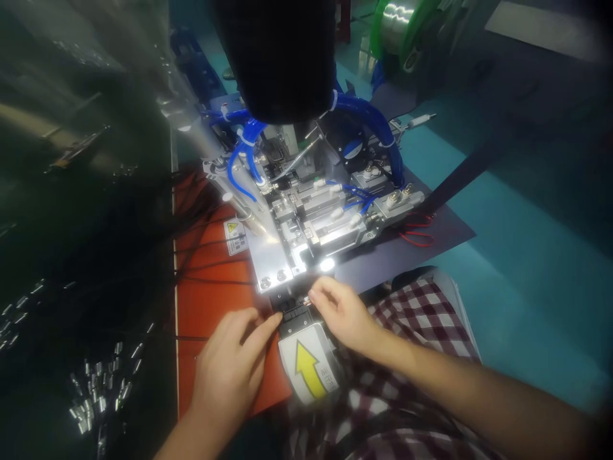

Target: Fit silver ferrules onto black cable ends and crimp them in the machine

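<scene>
The right hand [345, 316] pinches a small shiny piece [307, 301] at a dark fixture [295, 324], seemingly not yet seated, while the left hand [232, 351] reaches its edge, finger closure unclear.

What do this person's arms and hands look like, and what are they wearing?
The left hand and right hand are bare, with no gloves, and no rings that I can make out. Both forearms show no sleeve, watch or bracelet within the picture. Over the lap is a dark red and white checked garment.
</scene>
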### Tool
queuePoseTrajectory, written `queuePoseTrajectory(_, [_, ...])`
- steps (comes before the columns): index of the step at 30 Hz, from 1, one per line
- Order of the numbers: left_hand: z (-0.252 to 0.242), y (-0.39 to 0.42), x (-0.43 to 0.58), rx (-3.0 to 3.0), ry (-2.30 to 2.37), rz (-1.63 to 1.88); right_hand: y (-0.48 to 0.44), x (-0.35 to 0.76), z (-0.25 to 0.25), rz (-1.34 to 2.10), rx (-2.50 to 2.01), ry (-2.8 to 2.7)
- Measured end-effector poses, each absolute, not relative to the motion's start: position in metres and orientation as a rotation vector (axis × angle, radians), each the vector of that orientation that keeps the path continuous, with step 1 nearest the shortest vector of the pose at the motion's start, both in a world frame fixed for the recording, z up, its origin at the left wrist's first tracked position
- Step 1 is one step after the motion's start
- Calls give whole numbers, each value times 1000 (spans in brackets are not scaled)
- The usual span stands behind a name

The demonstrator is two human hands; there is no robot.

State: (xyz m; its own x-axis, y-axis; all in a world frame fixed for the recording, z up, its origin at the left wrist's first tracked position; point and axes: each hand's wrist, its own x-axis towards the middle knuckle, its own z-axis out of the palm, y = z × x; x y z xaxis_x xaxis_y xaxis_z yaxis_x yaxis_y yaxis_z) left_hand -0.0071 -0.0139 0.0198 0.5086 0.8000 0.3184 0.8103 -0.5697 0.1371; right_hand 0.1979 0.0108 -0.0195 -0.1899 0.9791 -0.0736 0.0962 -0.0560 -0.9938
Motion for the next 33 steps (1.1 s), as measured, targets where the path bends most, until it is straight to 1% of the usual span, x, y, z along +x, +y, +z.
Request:
queuePoseTrajectory(6, [25, -15, -15, -2793, -1418, -592, 11, 199, -19, 1374, -1222, -1370])
queuePoseTrajectory(10, [30, -19, -31, -2733, -1515, -615, 11, 200, -18, 1414, -1207, -1379])
queuePoseTrajectory(17, [27, -25, -60, -2631, -1540, -593, 12, 200, -17, 1454, -1209, -1351])
queuePoseTrajectory(22, [13, -30, -74, -2693, -1381, -545, 12, 199, -13, 1512, -1216, -1291])
queuePoseTrajectory(25, [8, -33, -79, -2689, -1363, -535, 13, 199, -10, 1575, -1220, -1226])
queuePoseTrajectory(29, [8, -34, -80, -2693, -1350, -529, 12, 202, -13, 1681, -1210, -1130])
queuePoseTrajectory(33, [11, -33, -79, -2689, -1323, -488, 9, 203, -17, 1695, -1197, -1058])
